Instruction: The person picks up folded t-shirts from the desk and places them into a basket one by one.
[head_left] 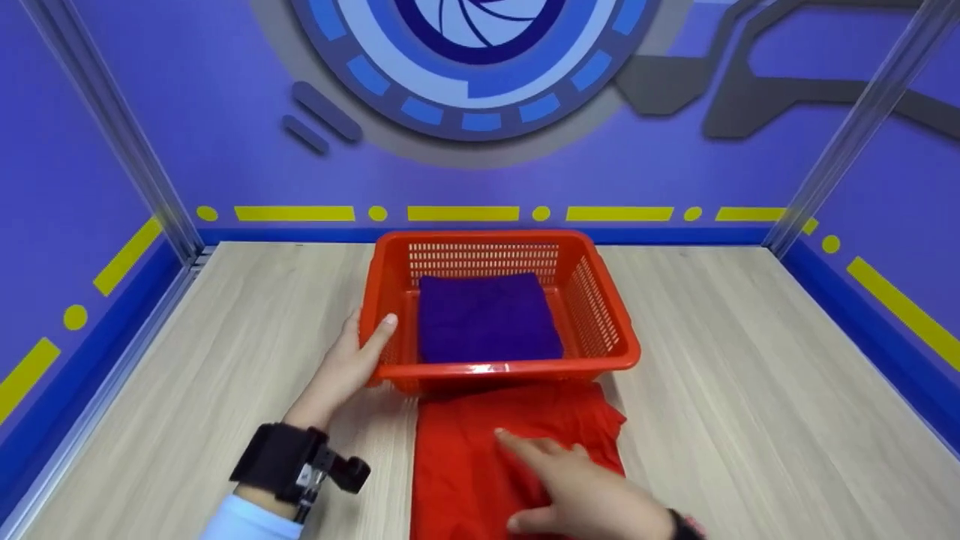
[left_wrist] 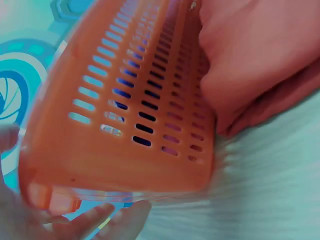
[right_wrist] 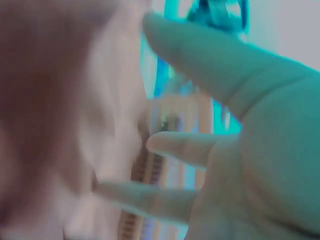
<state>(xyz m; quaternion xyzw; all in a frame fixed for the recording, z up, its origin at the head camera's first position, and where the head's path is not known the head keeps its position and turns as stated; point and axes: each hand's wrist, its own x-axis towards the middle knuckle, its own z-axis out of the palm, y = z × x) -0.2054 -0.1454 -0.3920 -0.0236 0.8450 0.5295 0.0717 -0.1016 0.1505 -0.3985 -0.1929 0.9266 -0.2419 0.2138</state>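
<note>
A red plastic basket (head_left: 555, 367) with slotted walls stands at the middle back of the table. Inside it lies a folded purple cloth (head_left: 484, 319). My left hand (head_left: 345, 375) grips the basket's left side, thumb over the rim and the other fingers outside, below the rim in the left wrist view. In front of the basket a red cloth (head_left: 457, 457) is spread, its far edge running up to the basket's front wall. Over this cloth my right hand (head_left: 592, 487) reaches with fingers spread; in the right wrist view, fingertips (right_wrist: 112, 190) come right up to the blurred fabric.
The pale wooden table (head_left: 750, 390) extends to both sides of the basket. Blue-purple panels (head_left: 675, 172) with yellow markings enclose it at the back and sides, with metal posts (head_left: 847, 135) at the corners. A black wrist camera strap (head_left: 281, 457) circles the left wrist.
</note>
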